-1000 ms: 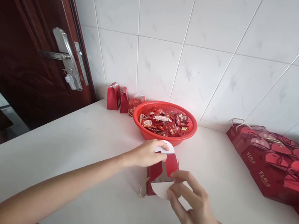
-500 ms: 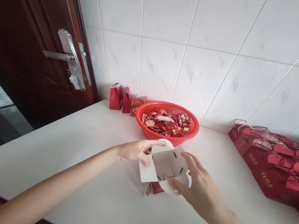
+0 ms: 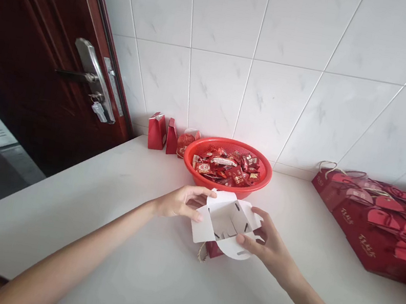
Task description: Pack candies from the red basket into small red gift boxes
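A small gift box [image 3: 223, 223] with a white inside and dark red outside stands on the counter, its top flaps folded outward. Slots show in its walls, and nothing lies inside that I can see. My left hand [image 3: 178, 203] holds the left side, thumb on the left flap and index finger along the back flap. At the right, my right hand [image 3: 273, 247] grips the flaps, with its thumb on the rounded front flap and its fingers partly hidden behind the right one. A twisted cord [image 3: 202, 253] hangs at the box's lower left.
Behind the box sits a red plastic basket [image 3: 191, 156] of wrapped sweets [image 3: 226, 165]. Small red boxes [image 3: 157, 131] stand by the tiled wall. Many closed dark red gift boxes [image 3: 365, 226] with cords fill the right side. The white counter [image 3: 135, 275] ends near a brown door [image 3: 36, 31].
Both hands have shifted slightly on the flaps. The right flap is now folded further outward, and my right thumb has moved up a little on the front flap.
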### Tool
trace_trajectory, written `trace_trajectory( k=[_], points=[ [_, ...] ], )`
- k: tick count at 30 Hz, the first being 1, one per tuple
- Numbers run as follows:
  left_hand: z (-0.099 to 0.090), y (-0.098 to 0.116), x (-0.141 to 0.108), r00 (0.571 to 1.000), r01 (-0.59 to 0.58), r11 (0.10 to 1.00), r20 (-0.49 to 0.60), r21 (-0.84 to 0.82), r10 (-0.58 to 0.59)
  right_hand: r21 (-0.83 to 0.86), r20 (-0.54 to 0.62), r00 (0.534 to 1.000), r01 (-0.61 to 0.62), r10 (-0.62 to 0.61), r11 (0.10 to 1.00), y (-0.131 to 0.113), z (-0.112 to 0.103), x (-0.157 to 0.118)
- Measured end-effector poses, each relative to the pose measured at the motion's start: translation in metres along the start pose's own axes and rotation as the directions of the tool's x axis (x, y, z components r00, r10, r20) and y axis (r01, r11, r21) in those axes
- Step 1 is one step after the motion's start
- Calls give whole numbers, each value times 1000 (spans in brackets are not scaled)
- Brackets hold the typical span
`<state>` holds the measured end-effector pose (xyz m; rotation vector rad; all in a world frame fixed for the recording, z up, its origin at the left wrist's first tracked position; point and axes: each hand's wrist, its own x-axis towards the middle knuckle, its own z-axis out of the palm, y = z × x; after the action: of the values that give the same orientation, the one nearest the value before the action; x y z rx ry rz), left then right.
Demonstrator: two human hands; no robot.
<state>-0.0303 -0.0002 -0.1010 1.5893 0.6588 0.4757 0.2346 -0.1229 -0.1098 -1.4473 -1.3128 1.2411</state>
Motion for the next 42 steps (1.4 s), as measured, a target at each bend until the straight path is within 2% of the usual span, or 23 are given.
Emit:
trace_trajectory(
  k=[2,6,11,14,17,20,22,26,29,31,34,39,42],
  points=[
    [-6,2,-3,1000,-6,999,-14,46,7,-21,6,1000,29,-29,999,0,1,3],
    [-12,8,-10,1000,-10,978,-5,206,12,-189,15,993,116,-115,975,-5,-5,15],
    [-11,33,-18,998,-15,895,68,445,-18,-283,80,929,368,-360,886,-20,-16,36],
    [-13,55,-21,995,6,833,77,553,-58,-325,93,921,387,-378,863,-26,-21,44],
    [-19,73,-16,999,-27,796,32,605,10,-322,39,916,391,-400,862,-31,-25,50],
    [-27,80,5,978,-104,730,-64,675,199,-303,-91,881,418,-463,856,-41,-30,57],
    [-31,78,29,961,-137,664,-65,735,270,-263,-157,856,444,-492,857,-49,-31,64],
    [-35,65,82,985,-99,473,19,875,170,-157,-179,836,496,-519,854,-61,-26,88],
    [-35,55,109,989,-7,345,-44,939,140,-95,-181,844,496,-505,863,-63,-21,112],
    [-36,50,119,983,39,314,-92,949,156,-69,-193,850,486,-490,871,-63,-19,128],
    [-40,43,128,965,29,384,-126,923,230,-68,-205,852,479,-483,875,-65,-16,150],
    [-48,33,133,927,-62,689,-214,722,308,-70,-257,851,456,-457,887,-63,-15,174],
    [-49,32,133,884,-175,805,-269,567,382,-45,-277,864,425,-420,904,-58,-15,179]
  ],
)
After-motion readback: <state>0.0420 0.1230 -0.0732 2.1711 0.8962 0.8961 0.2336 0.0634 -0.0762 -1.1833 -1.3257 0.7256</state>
